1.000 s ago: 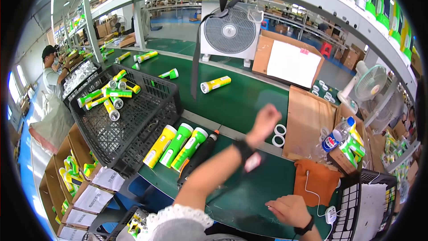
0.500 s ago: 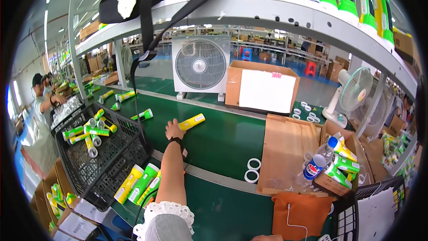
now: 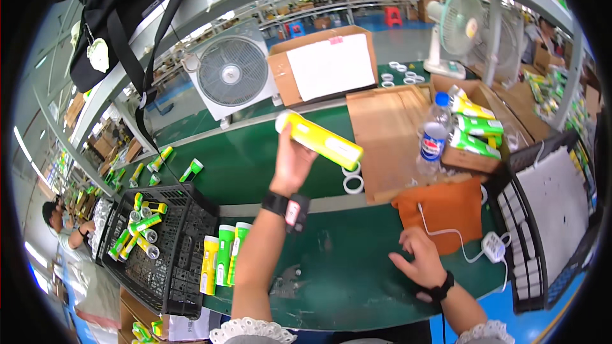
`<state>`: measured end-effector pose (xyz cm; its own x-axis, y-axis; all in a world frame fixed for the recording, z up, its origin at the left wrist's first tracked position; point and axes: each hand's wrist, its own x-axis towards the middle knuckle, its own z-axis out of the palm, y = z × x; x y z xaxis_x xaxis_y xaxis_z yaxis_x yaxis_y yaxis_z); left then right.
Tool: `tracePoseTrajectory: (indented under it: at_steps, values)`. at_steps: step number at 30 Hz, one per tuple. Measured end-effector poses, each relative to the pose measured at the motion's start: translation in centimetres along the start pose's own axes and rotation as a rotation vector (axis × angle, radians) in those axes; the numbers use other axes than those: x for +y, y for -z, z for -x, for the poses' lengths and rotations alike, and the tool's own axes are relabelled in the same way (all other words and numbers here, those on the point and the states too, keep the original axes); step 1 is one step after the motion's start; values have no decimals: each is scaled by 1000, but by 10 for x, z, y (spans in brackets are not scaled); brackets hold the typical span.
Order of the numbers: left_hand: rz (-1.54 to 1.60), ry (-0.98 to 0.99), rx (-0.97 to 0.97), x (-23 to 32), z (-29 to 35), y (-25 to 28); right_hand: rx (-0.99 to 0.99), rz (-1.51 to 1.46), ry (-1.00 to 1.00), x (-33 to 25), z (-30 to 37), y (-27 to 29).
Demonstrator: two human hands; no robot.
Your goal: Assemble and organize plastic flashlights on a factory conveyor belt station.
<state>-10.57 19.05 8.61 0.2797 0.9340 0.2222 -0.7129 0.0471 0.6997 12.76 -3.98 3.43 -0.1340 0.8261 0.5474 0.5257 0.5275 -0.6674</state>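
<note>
A yellow flashlight (image 3: 322, 141) is raised above the green conveyor belt, tilted with its right end lower. My left hand (image 3: 294, 158) is closed round it from below, near its left end. My right hand (image 3: 419, 260) hovers over the green table, just in front of an orange cloth (image 3: 443, 213). Its thumb stands away from loosely bent fingers, and nothing is in it. Left of my left forearm, a yellow flashlight (image 3: 210, 266) and two green ones (image 3: 225, 255) lie side by side on the table.
A black crate (image 3: 185, 248) of flashlights stands at the left. White rings (image 3: 353, 184) lie beside a wooden board (image 3: 382, 146). A plastic bottle (image 3: 433, 140) and a box of flashlights (image 3: 475, 161) stand at the right. A white cable (image 3: 456, 232) crosses the cloth. Another person works far left.
My left hand has lifted the yellow flashlight off the belt and brought it nearer and to the right. My right hand has come further into view. The whole view has shifted and tilted.
</note>
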Motion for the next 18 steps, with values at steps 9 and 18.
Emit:
tracePoseTrajectory:
  at_steps: [9,18]
  values:
    - [133,435,169,-148,126,-1,-382,267,106,17,-20,-21]
    - [-379,300,100,-142,170,-31,-573,209,70,21,-2,-25]
